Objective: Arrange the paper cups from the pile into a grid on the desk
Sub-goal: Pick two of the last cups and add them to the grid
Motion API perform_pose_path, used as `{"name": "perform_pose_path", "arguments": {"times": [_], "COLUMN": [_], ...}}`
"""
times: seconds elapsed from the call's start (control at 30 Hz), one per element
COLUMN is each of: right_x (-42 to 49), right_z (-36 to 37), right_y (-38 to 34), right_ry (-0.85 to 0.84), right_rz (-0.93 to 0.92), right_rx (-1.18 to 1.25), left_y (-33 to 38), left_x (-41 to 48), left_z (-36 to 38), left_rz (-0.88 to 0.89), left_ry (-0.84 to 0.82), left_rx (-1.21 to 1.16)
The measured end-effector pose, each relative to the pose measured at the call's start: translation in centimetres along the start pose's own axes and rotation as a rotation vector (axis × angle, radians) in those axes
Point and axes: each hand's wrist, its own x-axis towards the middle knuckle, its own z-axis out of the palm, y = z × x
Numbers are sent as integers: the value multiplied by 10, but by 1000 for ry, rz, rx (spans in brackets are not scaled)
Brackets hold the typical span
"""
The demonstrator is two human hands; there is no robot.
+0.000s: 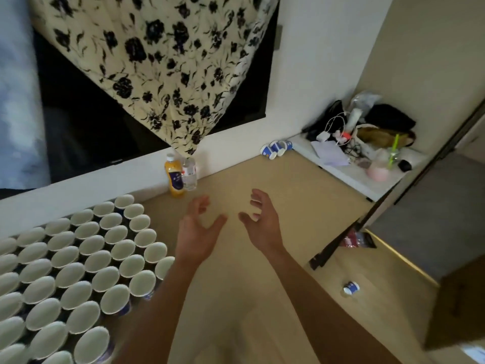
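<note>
White-lined paper cups (86, 258) stand upright, rim to rim, in tight slanted rows on the tan desk (301, 195). They fill the stretch to the left of and nearer than the orange drink bottle (173, 177) by the back wall. A clear water bottle (189, 174) touches that bottle's right side. Farther right along the wall, a few blue-and-white cups (277, 148) lie on their sides in a small pile. One more cup (351, 288) lies on its side well to the right of the bottle and nearer the person.

Just in front of the bottle, the left hand (198, 227) and right hand (262, 222) hover apart. Their palms face each other, the fingers are loosely spread, and they hold nothing. Above the bottle, a floral cloth (162, 61) hangs over a dark screen (86, 122).
</note>
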Motion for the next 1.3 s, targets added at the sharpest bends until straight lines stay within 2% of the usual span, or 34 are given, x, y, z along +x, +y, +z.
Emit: {"name": "perform_pose_path", "arguments": {"times": [0.27, 0.47, 0.97, 1.3], "right_x": [74, 123, 264, 334], "right_z": [-97, -138, -204, -215], "right_y": [4, 24, 100, 138], "right_ry": [-26, 7, -13, -81], "right_rz": [18, 55, 193, 243], "right_rx": [-18, -10, -72, -42], "left_y": [64, 74, 71, 63], "left_x": [49, 85, 198, 236], "left_z": [97, 163, 315, 356], "left_rz": [34, 36, -51, -168], "left_ry": [38, 18, -57, -40], "left_rx": [-66, -102, -152, -169]}}
